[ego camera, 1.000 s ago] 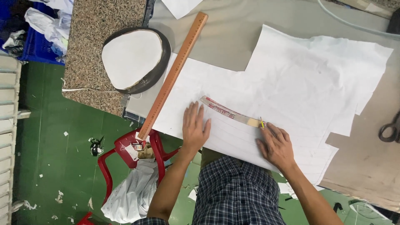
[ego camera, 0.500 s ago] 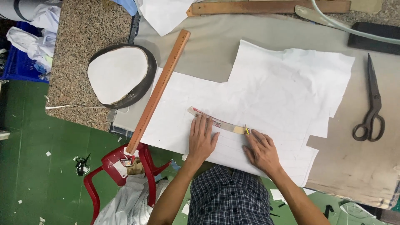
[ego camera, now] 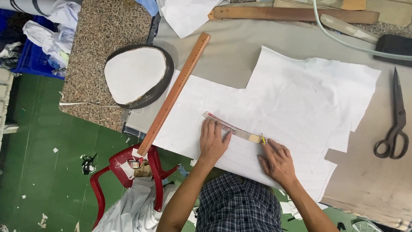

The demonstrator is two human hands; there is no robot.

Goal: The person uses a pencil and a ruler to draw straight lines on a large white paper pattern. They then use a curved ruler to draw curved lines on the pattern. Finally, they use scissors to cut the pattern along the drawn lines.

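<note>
At the far left, green floor point(ego camera: 51, 172) littered with small scraps runs up to the near edge of a speckled stone slab point(ego camera: 98, 47), where a round white pad in a dark rim point(ego camera: 137, 76) sits close to the slab's corner. A red chair point(ego camera: 128, 172) draped with pale cloth stands below that edge, tight beside the person's left arm. One long wooden ruler point(ego camera: 174, 94) lies slanted across the table point(ego camera: 240, 51), its low end overhanging the near edge and its length touching the left border of the white paper sheet point(ego camera: 300, 111). The left hand point(ego camera: 213, 141) lies flat, fingers spread and pressing down on a short flat ruler point(ego camera: 231, 127) that rests on the paper near its lower edge. At that ruler's right end, the right hand point(ego camera: 278, 162) has its fingers pinched on a thin yellow pencil point(ego camera: 263, 138) whose tip meets the paper. Bare grey cloth lies open past the paper's ragged right side, where one pair of dark scissors point(ego camera: 395, 120) lies well apart. A second wooden bar point(ego camera: 292, 15) lies along the far edge.
</note>
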